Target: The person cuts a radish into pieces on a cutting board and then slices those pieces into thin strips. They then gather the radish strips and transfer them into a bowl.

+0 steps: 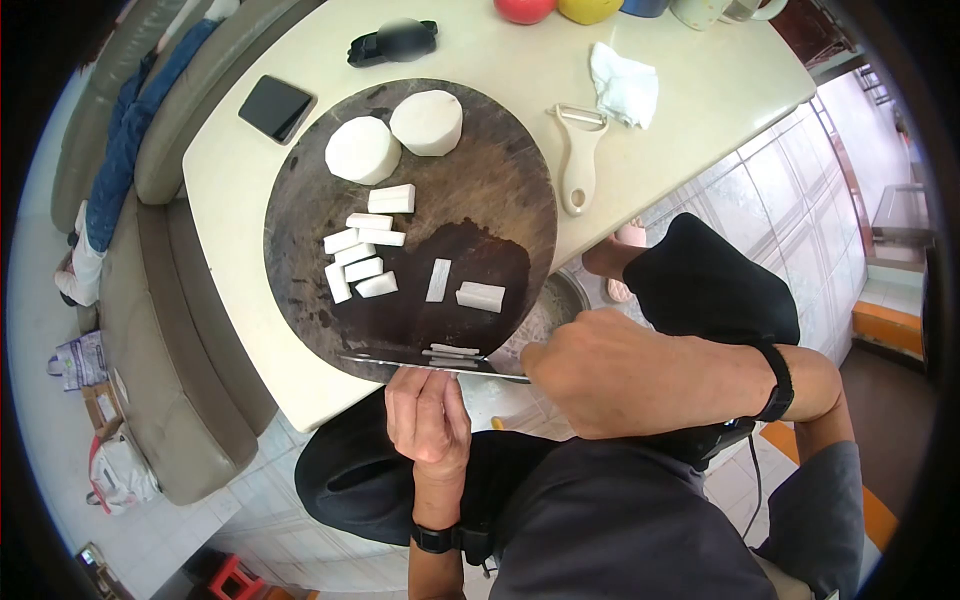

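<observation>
My right hand is closed round the handle of a kitchen knife, whose blade I see almost edge-on at the near rim of a round wooden chopping board. Against the near side of the blade, my left hand has its fingers curled together; what they pinch, if anything, is hidden. Just beyond the blade lies a thin white slice. Two loose white vegetable pieces rest on the wet part of the board. Several cut white sticks lie left of them, below two thick peeled white rounds.
On the cream table are a phone, a black strapped item, a white peeler and a crumpled tissue. Red and yellow fruit and cups stand at the far edge. A metal basin sits below the table edge. A person lies on the sofa.
</observation>
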### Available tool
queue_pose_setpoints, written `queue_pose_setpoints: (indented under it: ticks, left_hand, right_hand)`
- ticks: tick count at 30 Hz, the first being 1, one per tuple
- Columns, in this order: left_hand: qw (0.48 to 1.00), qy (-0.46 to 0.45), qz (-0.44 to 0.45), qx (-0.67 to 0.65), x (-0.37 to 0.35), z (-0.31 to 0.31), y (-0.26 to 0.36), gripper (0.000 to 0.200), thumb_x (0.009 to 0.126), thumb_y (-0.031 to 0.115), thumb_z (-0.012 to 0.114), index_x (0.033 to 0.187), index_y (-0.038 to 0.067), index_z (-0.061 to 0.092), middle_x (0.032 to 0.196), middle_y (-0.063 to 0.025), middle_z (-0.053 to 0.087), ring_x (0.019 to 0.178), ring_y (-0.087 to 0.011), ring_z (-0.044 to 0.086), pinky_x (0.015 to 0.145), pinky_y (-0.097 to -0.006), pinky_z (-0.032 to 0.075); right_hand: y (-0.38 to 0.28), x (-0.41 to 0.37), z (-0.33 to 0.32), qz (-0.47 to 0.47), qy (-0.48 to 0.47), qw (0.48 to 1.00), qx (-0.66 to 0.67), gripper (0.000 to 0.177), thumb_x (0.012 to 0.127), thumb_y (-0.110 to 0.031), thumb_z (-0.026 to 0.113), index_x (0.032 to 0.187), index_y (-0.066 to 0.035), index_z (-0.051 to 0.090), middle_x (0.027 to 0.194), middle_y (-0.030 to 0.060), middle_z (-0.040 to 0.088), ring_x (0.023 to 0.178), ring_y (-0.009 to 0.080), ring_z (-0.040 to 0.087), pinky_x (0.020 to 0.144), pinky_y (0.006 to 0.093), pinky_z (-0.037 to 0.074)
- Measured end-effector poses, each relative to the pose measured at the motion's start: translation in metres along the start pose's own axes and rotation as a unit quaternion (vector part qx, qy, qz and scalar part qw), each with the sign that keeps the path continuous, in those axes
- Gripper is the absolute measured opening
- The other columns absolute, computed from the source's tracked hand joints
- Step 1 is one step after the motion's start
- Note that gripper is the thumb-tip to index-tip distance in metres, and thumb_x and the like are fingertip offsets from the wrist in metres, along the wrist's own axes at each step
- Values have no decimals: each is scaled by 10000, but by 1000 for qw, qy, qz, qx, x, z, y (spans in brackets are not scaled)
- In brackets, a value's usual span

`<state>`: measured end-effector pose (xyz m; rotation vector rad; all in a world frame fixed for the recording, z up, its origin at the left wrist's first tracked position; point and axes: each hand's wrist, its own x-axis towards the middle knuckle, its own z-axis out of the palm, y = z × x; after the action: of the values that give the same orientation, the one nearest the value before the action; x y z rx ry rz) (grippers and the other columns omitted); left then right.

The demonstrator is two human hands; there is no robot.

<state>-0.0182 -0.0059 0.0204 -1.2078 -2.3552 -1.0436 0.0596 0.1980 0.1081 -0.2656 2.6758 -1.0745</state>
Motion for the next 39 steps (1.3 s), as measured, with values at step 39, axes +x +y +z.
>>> queue_pose_setpoints:
  ticks: [39]
  left_hand:
    - [539,85,-465,-697,41,-26,30,293,970,91,513,1241,-20,522,1123,-113,635,980,-195,638,872,-309,530]
  right_hand:
    - [-4,9,-23,93,-29,903,418,299,835,-141,487,632,68,557,500,113,552,428,172,534,497,302,453]
